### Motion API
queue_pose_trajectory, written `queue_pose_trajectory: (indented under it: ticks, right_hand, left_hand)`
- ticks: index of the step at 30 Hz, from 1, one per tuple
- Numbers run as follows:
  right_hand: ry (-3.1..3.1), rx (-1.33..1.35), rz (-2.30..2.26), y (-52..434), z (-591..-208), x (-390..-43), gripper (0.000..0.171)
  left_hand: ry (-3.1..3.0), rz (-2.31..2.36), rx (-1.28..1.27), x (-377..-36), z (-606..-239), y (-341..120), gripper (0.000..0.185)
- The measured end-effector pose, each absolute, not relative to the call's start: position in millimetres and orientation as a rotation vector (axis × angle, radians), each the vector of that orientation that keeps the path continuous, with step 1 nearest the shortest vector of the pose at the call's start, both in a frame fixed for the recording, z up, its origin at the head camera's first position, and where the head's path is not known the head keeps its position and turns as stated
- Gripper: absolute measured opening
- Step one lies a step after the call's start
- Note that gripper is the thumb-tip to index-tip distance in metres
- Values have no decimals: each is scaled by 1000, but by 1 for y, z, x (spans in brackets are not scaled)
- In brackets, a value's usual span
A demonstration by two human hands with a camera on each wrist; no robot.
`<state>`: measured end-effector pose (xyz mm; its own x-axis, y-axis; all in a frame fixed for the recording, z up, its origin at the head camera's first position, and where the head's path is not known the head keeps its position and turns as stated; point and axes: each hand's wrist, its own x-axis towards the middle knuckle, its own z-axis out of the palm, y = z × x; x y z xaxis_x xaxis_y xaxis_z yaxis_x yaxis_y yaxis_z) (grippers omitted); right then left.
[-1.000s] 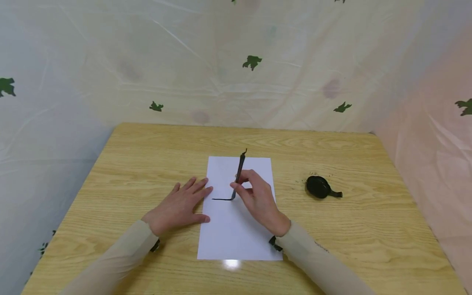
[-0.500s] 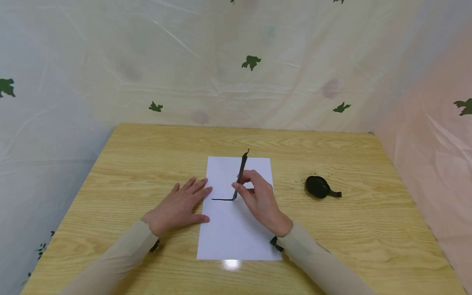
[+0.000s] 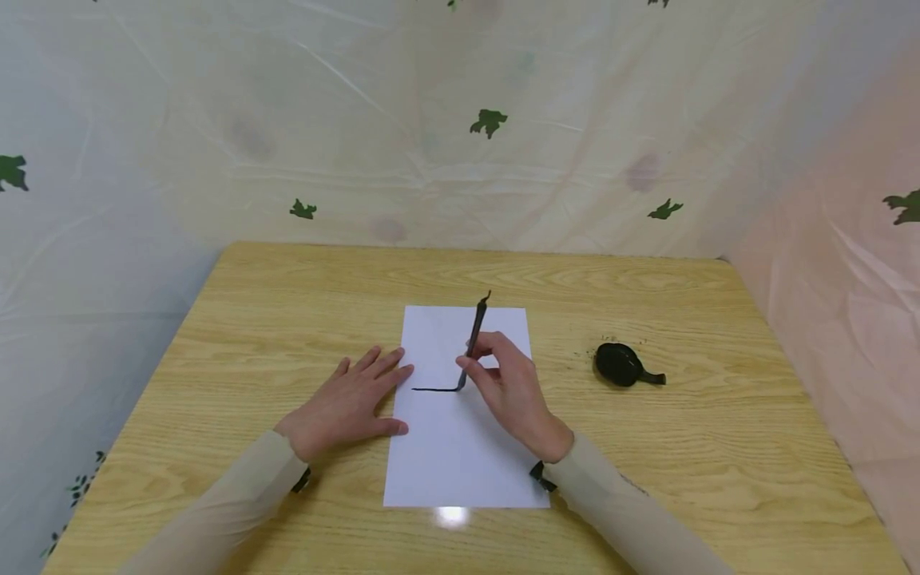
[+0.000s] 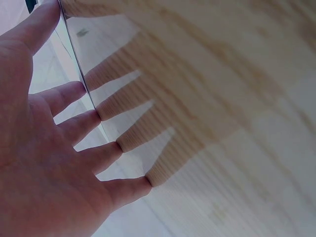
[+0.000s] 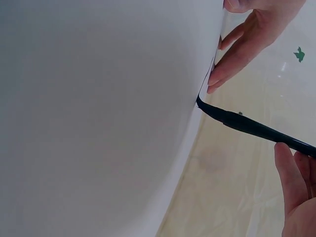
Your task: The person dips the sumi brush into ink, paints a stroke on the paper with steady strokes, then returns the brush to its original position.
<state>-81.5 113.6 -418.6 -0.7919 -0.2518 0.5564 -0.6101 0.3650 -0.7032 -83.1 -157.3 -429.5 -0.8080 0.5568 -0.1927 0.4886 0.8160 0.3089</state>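
Note:
A sheet of white paper [image 3: 460,463] lies on the wooden table. My right hand [image 3: 513,395] pinches a dark ink brush [image 3: 475,331] between thumb and fingers, its handle leaning slightly right. The bent brush tip meets the paper at the right end of a thin black line [image 3: 434,390], which runs sideways. In the right wrist view the bristles of the brush [image 5: 247,124] curve against the sheet. My left hand [image 3: 348,403] lies with spread fingers, its fingertips and thumb on the paper's left edge. The left wrist view shows that hand [image 4: 54,138] from the palm side, fingertips touching the tabletop.
To the right of the paper stands a small black dish with a handle [image 3: 620,365], dark specks scattered beside it. The wooden table [image 3: 287,295] ends at the back before a pale cloth [image 3: 402,104] printed with green shapes.
My right hand has drawn the brush a little to the right, and the black line has grown longer behind its tip. The left hand has stayed in place.

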Motion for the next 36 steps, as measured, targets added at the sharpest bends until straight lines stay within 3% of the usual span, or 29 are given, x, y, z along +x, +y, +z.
queue_pose_trajectory:
  ticks: [36]
  right_hand:
    - [-2295,687,1414,123,-418,-80,21]
  left_hand:
    - [2717,364,798,-83,-430,-157,88]
